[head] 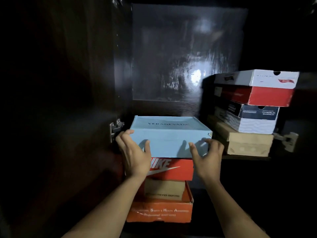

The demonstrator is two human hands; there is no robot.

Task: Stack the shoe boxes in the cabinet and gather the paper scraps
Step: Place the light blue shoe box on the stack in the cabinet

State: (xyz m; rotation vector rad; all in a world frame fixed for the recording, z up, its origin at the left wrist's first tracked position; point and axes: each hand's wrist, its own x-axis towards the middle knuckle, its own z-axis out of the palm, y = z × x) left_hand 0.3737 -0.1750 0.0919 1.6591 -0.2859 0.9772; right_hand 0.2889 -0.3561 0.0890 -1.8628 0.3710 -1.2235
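A light blue shoe box (pixel 169 129) rests on top of a red Nike box (pixel 178 167) inside the dark cabinet. Under those sit a tan box (pixel 164 189) and an orange box (pixel 159 212). My left hand (pixel 133 152) is at the blue box's front left corner, fingers spread and thumb against the front face. At the front right corner, my right hand (pixel 207 155) has its fingers apart and curled, casting shadows on the box. Neither hand closes around the box. No paper scraps are in view.
On the right a shelf (pixel 247 158) carries a second stack: a white and red box (pixel 257 88) on a black and white box (pixel 247 117) on a brown box (pixel 245 141). Metal hinges (pixel 115 128) sit on both side walls. The glossy back panel (pixel 185 54) is behind.
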